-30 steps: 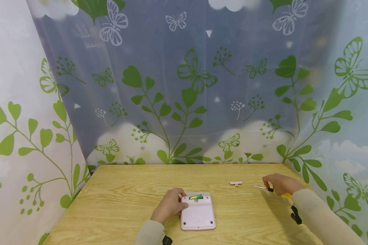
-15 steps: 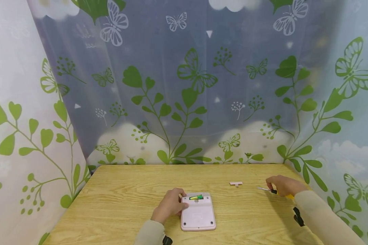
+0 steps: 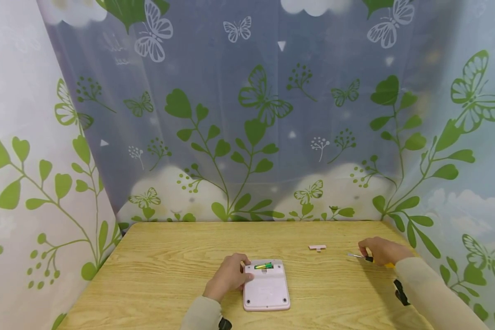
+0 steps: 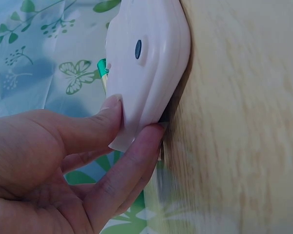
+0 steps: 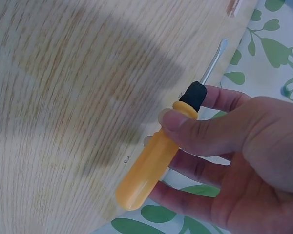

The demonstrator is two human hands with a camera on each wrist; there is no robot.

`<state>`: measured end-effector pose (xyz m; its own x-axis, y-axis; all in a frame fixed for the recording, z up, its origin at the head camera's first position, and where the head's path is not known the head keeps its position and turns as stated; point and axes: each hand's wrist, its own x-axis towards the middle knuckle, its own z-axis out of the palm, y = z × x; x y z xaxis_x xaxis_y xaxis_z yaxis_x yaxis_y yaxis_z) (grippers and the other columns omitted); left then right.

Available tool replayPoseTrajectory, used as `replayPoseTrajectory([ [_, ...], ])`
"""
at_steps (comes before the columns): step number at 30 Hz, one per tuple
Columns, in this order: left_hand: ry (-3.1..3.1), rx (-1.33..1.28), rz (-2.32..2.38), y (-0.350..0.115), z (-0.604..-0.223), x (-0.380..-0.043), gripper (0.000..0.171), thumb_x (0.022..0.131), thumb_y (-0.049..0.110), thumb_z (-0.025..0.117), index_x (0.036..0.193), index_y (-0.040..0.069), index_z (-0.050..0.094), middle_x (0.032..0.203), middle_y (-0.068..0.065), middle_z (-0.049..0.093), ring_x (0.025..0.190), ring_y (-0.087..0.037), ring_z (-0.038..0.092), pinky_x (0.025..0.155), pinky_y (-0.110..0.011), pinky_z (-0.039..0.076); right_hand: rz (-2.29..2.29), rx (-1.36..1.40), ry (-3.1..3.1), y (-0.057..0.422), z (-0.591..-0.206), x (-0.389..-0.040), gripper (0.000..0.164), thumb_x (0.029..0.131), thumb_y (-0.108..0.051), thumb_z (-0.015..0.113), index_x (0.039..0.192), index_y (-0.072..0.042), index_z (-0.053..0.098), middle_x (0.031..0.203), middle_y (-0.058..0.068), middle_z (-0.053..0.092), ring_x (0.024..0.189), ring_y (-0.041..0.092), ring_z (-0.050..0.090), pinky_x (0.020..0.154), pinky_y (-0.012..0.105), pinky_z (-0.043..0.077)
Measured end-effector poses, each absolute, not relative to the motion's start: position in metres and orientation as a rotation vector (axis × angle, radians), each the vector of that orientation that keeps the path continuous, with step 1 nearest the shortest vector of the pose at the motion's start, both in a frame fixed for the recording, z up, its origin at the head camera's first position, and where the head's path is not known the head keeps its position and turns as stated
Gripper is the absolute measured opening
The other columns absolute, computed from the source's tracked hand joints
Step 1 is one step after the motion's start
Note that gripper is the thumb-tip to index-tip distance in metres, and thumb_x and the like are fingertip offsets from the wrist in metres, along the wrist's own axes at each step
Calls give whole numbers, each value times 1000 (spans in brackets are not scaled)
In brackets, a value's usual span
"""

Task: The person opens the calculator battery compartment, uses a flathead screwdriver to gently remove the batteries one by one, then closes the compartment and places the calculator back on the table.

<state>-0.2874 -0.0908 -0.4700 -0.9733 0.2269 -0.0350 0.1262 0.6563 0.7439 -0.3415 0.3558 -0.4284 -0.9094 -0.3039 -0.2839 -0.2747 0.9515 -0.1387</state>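
Observation:
A pale pink device shaped like a calculator (image 3: 267, 291) lies face down on the table, its battery slot uncovered near the top. Inside that slot sits a green and gold battery (image 3: 264, 266). My left hand (image 3: 230, 275) grips the device's upper left edge, thumb on the back and fingers at the side, as the left wrist view shows. Over the table's right side, my right hand (image 3: 381, 251) holds a screwdriver (image 5: 154, 161) with a yellow handle, black collar and thin metal shaft. The thumb presses on the handle near the collar, and the shaft points left in the head view.
A small pink battery cover (image 3: 317, 247) lies on the table between the device and the right hand, farther back. The wooden table (image 3: 169, 256) ends against a patterned curtain (image 3: 247, 137) behind it, with more printed fabric on both sides.
My right hand has shifted slightly to the right with the screwdriver, then nearly stopped. My left hand and the pink device have stayed in place.

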Motion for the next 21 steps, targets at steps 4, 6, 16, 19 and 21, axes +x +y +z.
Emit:
replayPoseTrajectory([
  [4,2741,287,1214,-91,-471,-288,27,91,5,77,116,-1,68,85,-10,58,64,-17,59,51,-24,53,-130,-436,2808,355,-429,-342,47,79,29,54,89,-17,51,82,4,48,69,18,37,61,31,31],
  [6,2737,286,1212,-92,-471,-289,27,91,5,77,116,-1,67,86,-10,58,64,-17,59,51,-24,53,-130,-443,2815,355,-430,-343,47,79,29,53,89,-17,51,82,4,48,69,18,37,62,32,32],
  [16,2733,274,1203,-91,-472,-289,28,91,6,77,117,0,68,86,-9,58,65,-15,58,51,-22,52,-156,-452,2826,355,-435,-343,46,81,28,52,89,-17,52,79,2,46,67,17,37,62,31,33],
  [19,2737,287,1210,-91,-472,-289,27,91,5,77,116,-1,68,85,-10,58,63,-16,59,50,-23,52,-146,-457,2832,355,-434,-343,42,83,26,55,90,-15,52,80,3,47,69,18,39,63,31,34],
  [21,2739,290,1211,-91,-473,-289,27,91,4,77,116,-1,68,85,-10,58,63,-17,59,50,-24,53,-145,-456,2834,356,-434,-344,39,84,24,56,91,-14,52,81,3,48,70,18,40,63,30,34],
])
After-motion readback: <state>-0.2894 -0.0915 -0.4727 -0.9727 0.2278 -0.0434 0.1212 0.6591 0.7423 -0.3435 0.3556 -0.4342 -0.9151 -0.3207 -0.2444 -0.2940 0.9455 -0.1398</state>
